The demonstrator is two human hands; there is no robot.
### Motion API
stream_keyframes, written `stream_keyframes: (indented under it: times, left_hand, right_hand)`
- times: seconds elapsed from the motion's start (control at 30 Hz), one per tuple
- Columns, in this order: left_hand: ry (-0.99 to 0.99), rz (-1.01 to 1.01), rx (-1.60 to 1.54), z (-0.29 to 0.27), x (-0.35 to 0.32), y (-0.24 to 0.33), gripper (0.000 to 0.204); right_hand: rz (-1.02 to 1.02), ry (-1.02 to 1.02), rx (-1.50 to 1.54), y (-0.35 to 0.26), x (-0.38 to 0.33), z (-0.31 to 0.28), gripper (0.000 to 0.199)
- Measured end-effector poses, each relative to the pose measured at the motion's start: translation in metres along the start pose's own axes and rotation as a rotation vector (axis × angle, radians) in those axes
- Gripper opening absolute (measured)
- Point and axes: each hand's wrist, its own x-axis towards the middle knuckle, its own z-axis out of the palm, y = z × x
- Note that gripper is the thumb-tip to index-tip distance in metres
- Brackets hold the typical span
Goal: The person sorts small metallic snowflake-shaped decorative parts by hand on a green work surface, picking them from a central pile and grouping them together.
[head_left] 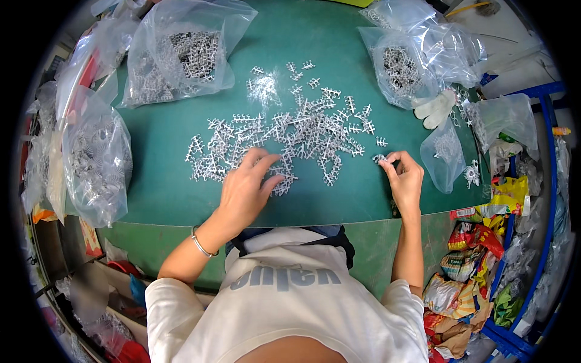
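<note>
A loose heap of small silvery branched metal pieces [308, 124] lies across the middle of the green table. My left hand [242, 190] is over the heap's near left edge, its thumb and fingers apart and curved above the pieces; nothing shows in its grasp. To the right of the heap, my right hand [404, 178] pinches a small silvery metal piece [379, 158] between thumb and fingertips. The fingers partly cover that piece, so its full shape is hidden. Just beyond it, a single branched piece [381, 141] rests on the table.
Clear bags of metal parts stand at the back left [193, 54], left edge [97, 163] and back right [399, 66]. A white glove [436, 109] and a small clear bag [445, 154] lie to the right. Colourful packets [475, 242] crowd a blue rack [505, 266].
</note>
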Motion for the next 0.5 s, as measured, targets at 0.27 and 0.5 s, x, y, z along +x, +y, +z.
stream_keyframes:
  times: [0.27,0.5]
  left_hand:
    - [-0.07,-0.061,-0.476,0.025,0.008,0.03,0.025]
    - [-0.06,-0.263,-0.704,0.048,0.014,0.034,0.011]
  right_hand:
    - [0.289,-0.237,0.945,-0.047,-0.018,0.016,0.005]
    - [0.239,-0.288,0.901,-0.079,-0.033,0.026,0.008]
